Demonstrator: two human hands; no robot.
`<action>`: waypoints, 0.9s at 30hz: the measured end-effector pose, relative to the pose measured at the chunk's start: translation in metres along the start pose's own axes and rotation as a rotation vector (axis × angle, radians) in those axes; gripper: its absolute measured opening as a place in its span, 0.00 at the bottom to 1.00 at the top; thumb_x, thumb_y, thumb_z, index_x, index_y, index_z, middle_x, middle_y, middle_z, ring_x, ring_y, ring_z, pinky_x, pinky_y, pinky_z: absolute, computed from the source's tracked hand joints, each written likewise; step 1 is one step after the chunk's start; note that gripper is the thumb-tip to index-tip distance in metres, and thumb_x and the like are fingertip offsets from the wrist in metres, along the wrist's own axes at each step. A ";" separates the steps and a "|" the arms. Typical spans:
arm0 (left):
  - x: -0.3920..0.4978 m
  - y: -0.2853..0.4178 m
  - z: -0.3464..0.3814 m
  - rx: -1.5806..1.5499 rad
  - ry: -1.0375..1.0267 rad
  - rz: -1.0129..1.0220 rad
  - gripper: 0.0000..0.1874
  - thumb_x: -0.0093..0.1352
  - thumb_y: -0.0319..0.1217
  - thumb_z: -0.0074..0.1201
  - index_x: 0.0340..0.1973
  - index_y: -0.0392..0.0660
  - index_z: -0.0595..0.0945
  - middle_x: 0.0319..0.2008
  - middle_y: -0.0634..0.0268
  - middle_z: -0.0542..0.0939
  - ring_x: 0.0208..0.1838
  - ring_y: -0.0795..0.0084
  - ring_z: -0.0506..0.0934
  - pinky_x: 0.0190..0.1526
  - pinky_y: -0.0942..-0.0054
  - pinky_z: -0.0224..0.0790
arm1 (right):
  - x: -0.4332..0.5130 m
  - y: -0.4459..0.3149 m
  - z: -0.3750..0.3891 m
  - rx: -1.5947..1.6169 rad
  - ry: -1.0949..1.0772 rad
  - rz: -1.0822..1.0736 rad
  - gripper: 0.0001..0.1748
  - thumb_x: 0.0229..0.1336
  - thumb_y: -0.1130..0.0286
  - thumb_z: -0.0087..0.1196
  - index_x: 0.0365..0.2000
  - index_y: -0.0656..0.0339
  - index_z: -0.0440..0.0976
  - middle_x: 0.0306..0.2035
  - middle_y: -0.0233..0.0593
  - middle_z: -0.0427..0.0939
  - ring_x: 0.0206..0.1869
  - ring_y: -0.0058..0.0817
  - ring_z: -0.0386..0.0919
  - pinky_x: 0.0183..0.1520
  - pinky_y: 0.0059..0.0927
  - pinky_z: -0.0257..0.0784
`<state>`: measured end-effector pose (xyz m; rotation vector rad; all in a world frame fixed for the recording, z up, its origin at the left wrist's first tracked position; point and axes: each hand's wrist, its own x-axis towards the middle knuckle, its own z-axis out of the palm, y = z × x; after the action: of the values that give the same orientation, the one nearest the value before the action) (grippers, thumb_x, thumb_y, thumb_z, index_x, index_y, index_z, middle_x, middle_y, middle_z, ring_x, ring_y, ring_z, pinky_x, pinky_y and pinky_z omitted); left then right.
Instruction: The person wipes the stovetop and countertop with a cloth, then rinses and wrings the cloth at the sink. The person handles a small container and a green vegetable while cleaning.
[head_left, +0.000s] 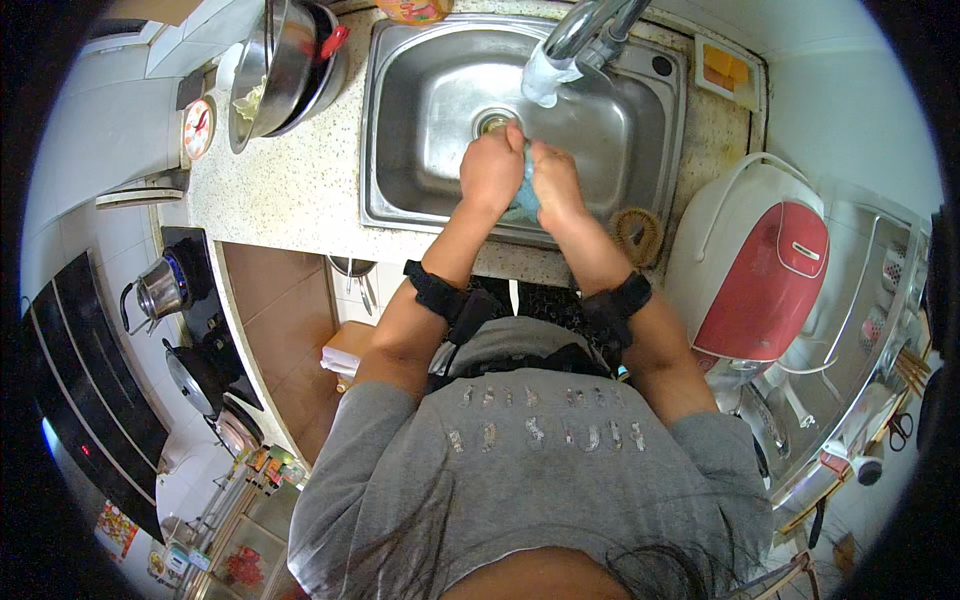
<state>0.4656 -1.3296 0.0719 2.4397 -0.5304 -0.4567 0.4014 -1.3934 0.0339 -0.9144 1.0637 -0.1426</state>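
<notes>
Over the stainless-steel sink (442, 97), my two hands come together near the front of the basin. My left hand (491, 169) is closed around one side of a wet-looking light-blue cloth (528, 187). On its other side, my right hand (556, 176) grips the same cloth. Part of the cloth hangs between my wrists, and the rest is hidden by my fingers. Just beyond my left fingers lies the drain (495, 118). Above the hands to the right is the faucet (564, 45), with a whitish cover (550, 75) around its spout.
A round scrubbing brush (636, 236) sits at the sink's front right corner. Right of it stands a red-and-white rice cooker (765, 277). Metal bowls (281, 67) lean together on the speckled counter (292, 187). Farther left, a kettle (161, 289) stands over a lit blue flame.
</notes>
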 end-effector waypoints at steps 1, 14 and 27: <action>0.001 0.000 -0.001 0.002 -0.015 0.014 0.25 0.76 0.44 0.36 0.31 0.38 0.83 0.27 0.42 0.81 0.32 0.39 0.78 0.36 0.48 0.71 | -0.004 -0.001 -0.001 -0.049 -0.017 -0.020 0.13 0.62 0.68 0.48 0.24 0.66 0.73 0.24 0.31 0.70 0.28 0.23 0.62 0.32 0.32 0.60; 0.017 -0.032 0.008 -0.428 -0.085 0.053 0.22 0.77 0.44 0.40 0.34 0.37 0.80 0.28 0.46 0.81 0.32 0.45 0.79 0.37 0.55 0.70 | -0.009 -0.028 -0.017 0.345 -0.261 0.076 0.17 0.66 0.60 0.53 0.40 0.67 0.77 0.35 0.35 0.79 0.34 0.23 0.77 0.38 0.29 0.74; 0.025 -0.006 0.002 -0.071 -0.126 0.158 0.18 0.74 0.42 0.42 0.33 0.41 0.77 0.27 0.47 0.80 0.31 0.42 0.78 0.33 0.47 0.69 | 0.017 0.013 0.003 0.331 -0.109 0.085 0.17 0.65 0.59 0.53 0.40 0.67 0.75 0.35 0.37 0.77 0.36 0.27 0.74 0.41 0.31 0.70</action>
<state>0.4873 -1.3383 0.0617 2.2907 -0.7413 -0.5547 0.4082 -1.3921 0.0134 -0.5711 0.9414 -0.1893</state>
